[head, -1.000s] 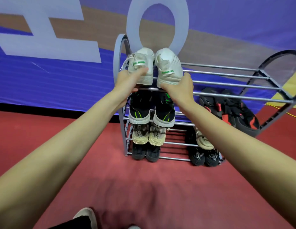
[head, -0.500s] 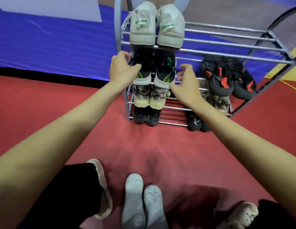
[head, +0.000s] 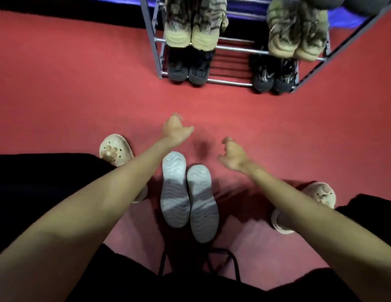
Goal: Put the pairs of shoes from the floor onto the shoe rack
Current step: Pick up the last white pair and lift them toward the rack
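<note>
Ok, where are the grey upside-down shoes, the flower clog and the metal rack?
Pale grey sole-up shoes (head: 188,197): head view, left shoe's sole.
Cream flower clog (head: 112,150): head view, toe top.
Grey metal shoe rack (head: 232,48): head view, shelf bar.

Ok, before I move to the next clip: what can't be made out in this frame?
- Shoe rack, head view: its upper shelves are cut off by the top edge.
- Grey-soled shoes on the floor: lying sole-up, so the uppers are hidden.
- Left hand and right hand: motion-blurred; fingers look loosely curled and hold nothing.
- Right clog: partly hidden by the right forearm.
</note>
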`<action>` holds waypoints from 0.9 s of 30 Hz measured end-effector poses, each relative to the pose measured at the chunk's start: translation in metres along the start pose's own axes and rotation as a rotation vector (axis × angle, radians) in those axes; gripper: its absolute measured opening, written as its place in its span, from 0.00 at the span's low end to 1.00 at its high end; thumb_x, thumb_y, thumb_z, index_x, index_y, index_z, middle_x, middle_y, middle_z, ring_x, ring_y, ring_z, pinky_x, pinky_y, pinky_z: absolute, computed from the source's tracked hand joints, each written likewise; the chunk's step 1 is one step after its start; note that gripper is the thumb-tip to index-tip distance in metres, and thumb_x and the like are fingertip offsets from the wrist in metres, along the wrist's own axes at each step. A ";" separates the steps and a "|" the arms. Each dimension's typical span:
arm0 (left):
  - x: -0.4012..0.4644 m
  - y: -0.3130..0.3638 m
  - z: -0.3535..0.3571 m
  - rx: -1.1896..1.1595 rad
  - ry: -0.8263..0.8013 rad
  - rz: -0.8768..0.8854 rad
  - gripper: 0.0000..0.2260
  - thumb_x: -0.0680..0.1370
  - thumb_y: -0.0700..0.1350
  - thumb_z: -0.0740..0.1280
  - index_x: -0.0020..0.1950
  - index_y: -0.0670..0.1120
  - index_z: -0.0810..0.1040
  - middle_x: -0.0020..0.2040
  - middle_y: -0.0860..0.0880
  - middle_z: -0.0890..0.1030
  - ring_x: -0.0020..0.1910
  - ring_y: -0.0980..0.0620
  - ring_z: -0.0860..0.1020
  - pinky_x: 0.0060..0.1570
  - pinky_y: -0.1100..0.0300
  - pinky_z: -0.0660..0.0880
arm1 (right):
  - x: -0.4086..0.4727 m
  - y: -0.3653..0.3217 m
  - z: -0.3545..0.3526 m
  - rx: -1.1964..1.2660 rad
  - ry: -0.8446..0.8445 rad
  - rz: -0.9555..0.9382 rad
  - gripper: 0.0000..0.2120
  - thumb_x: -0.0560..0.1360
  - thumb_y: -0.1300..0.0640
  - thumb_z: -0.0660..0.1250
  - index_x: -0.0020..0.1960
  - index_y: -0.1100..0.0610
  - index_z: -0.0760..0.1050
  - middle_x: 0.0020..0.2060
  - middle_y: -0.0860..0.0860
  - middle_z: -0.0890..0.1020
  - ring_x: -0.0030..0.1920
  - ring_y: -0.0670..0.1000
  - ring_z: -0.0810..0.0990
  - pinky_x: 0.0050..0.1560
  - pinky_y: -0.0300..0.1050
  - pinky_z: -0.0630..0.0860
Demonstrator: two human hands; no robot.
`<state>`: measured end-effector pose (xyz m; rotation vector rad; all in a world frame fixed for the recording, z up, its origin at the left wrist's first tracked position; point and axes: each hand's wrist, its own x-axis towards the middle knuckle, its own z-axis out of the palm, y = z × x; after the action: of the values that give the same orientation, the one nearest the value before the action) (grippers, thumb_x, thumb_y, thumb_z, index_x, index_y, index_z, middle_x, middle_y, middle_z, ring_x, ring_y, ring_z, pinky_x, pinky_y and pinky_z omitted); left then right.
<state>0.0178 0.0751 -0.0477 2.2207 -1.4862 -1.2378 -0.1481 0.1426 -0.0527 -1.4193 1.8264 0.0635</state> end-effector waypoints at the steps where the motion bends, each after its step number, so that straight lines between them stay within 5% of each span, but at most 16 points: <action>1: 0.000 -0.016 0.010 0.053 -0.059 -0.046 0.19 0.73 0.49 0.71 0.59 0.41 0.76 0.59 0.42 0.80 0.61 0.43 0.77 0.57 0.56 0.72 | -0.001 0.007 0.014 -0.018 -0.049 0.011 0.24 0.74 0.59 0.66 0.67 0.67 0.64 0.63 0.65 0.74 0.65 0.61 0.71 0.60 0.45 0.65; 5: 0.007 -0.064 0.031 0.230 -0.168 -0.150 0.18 0.72 0.48 0.70 0.56 0.37 0.78 0.59 0.38 0.81 0.59 0.41 0.79 0.53 0.55 0.74 | 0.004 0.027 0.059 -0.003 -0.173 0.064 0.27 0.74 0.56 0.66 0.70 0.64 0.63 0.66 0.64 0.72 0.68 0.61 0.69 0.65 0.47 0.67; 11: 0.025 -0.101 0.042 0.316 -0.157 -0.211 0.33 0.72 0.54 0.71 0.71 0.40 0.66 0.71 0.38 0.70 0.71 0.39 0.68 0.69 0.54 0.66 | 0.014 0.038 0.105 0.124 -0.209 0.056 0.37 0.72 0.51 0.70 0.74 0.59 0.57 0.64 0.63 0.73 0.67 0.60 0.70 0.63 0.46 0.67; 20: 0.043 -0.124 0.045 0.222 -0.272 -0.233 0.33 0.68 0.57 0.75 0.66 0.40 0.73 0.66 0.43 0.77 0.65 0.44 0.76 0.57 0.58 0.72 | 0.035 0.037 0.126 0.163 -0.176 0.080 0.40 0.68 0.58 0.73 0.75 0.55 0.58 0.67 0.58 0.72 0.66 0.56 0.72 0.63 0.41 0.68; 27: 0.051 -0.118 0.046 0.223 -0.394 -0.171 0.31 0.65 0.59 0.76 0.60 0.42 0.79 0.60 0.46 0.81 0.59 0.47 0.79 0.59 0.57 0.75 | 0.040 0.043 0.112 0.108 -0.219 0.055 0.40 0.64 0.55 0.78 0.71 0.53 0.64 0.64 0.57 0.72 0.65 0.56 0.73 0.67 0.47 0.70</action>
<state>0.0710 0.1014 -0.1703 2.3872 -1.6682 -1.7226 -0.1243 0.1812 -0.1710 -1.2364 1.6634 0.1411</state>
